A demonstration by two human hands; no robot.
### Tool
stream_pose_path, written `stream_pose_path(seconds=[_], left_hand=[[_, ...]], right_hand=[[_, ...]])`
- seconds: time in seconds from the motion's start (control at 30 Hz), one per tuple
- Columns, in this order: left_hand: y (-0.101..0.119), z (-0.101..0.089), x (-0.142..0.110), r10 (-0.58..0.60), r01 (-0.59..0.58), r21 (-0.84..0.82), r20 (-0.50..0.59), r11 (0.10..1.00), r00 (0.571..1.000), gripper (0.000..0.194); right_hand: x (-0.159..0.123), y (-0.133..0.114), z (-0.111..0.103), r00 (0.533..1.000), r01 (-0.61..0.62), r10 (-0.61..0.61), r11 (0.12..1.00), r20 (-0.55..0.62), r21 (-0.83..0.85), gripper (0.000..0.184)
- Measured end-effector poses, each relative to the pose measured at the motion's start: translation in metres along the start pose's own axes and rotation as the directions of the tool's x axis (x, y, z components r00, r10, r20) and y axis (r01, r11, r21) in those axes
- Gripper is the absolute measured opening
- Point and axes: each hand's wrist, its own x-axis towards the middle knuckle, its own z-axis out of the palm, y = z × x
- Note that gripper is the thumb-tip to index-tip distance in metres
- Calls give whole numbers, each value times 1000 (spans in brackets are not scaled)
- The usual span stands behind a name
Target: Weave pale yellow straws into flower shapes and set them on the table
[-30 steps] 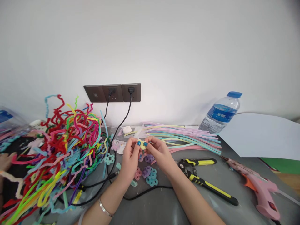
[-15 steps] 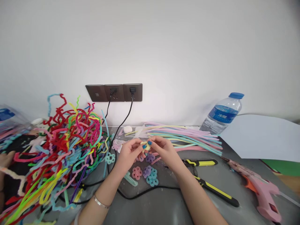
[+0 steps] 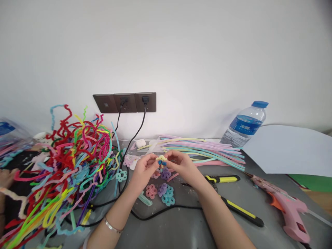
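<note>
Between the fingertips of both hands is a small pale-yellow pipe-cleaner flower (image 3: pixel 162 158), partly covered by the thumbs. My left hand (image 3: pixel 144 170) pinches it from the left, and my right hand (image 3: pixel 181 165) pinches it from the right. Below the hands lie finished-looking looped flowers: a pink flower (image 3: pixel 151 191), a blue flower (image 3: pixel 168 195) and a purple flower (image 3: pixel 165 174). A teal flower (image 3: pixel 121 175) rests left of my left wrist. Folded pale-green pipe cleaners (image 3: pixel 145 199) lie beside the pink flower.
A tangled heap of coloured pipe cleaners (image 3: pixel 77 162) fills the left, near another person's hand (image 3: pixel 7 178). Straight pastel pipe cleaners (image 3: pixel 204 148) lie behind my hands. Yellow-black pliers (image 3: pixel 241 211), a pink glue gun (image 3: pixel 287 207), a water bottle (image 3: pixel 245 124) and black cables (image 3: pixel 166 211) are around.
My thumbs have moved together over the lower part of the yellow flower, whose looped edge now shows above them. Both hands stay in nearly the same place.
</note>
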Motion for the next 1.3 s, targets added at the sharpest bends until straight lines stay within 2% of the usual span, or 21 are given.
stream_pose_path(seconds=[0.17,0.33,0.47,0.67,0.8,0.93,1.1,1.3], left_hand=[[3,-5,0,27,-33,165,40,986,999,19],[3,-5,0,85,-101,250,73,963,994,8],[3,-5,-1,70,-82,244,56,966,996,5],[6,-2,-3,71,-80,199,50,977,996,5],[7,2,-5,49,-51,82,31,995,998,16],[3,6,-6,47,-49,-44,-49,998,998,27],[-1,7,-5,1,-18,-168,-103,986,995,29],[7,-1,-2,-2,2,-18,4,1000,1000,23]], right_hand=[[0,4,-4,1000,21,-20,996,14,-92,21],[-4,2,-6,997,-32,42,988,64,-153,17],[-5,-2,-8,993,-53,69,984,93,-169,13],[-6,-5,-11,988,-84,97,991,123,-106,6],[-4,-5,-6,996,-30,33,999,85,-33,4],[-2,-6,3,997,66,-68,996,35,59,9],[-2,-7,8,987,150,-150,989,-58,-5,13],[-4,-6,1,995,95,-95,993,4,-64,20]])
